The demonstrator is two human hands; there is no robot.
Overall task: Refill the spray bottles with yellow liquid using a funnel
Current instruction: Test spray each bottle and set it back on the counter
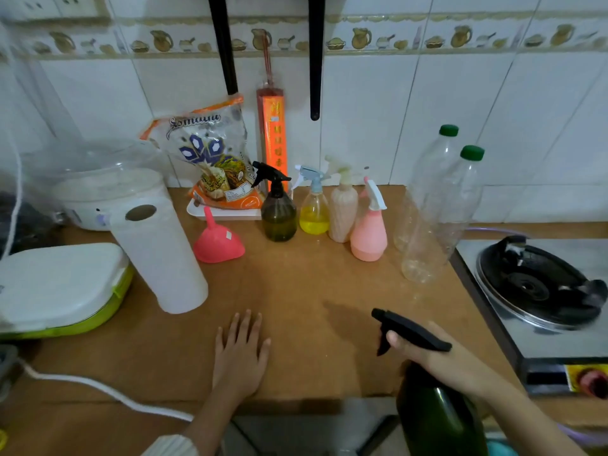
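The right hand [427,353] is wrapped around the neck of a dark green spray bottle [437,419] held just off the bench's [312,291] front edge, so a loose grip could probably drop it to the floor, while the left hand [241,350] lies flat and open on the bench holding nothing. The pink funnel [218,240] sits upside down left of the back row. There, the clear spray bottle [314,209] is roughly half full of yellow liquid; the smoky one [278,212], beige one [343,205] and pink one [369,230] can't be read, and the two green-capped bottles [437,205] toward the right edge look empty.
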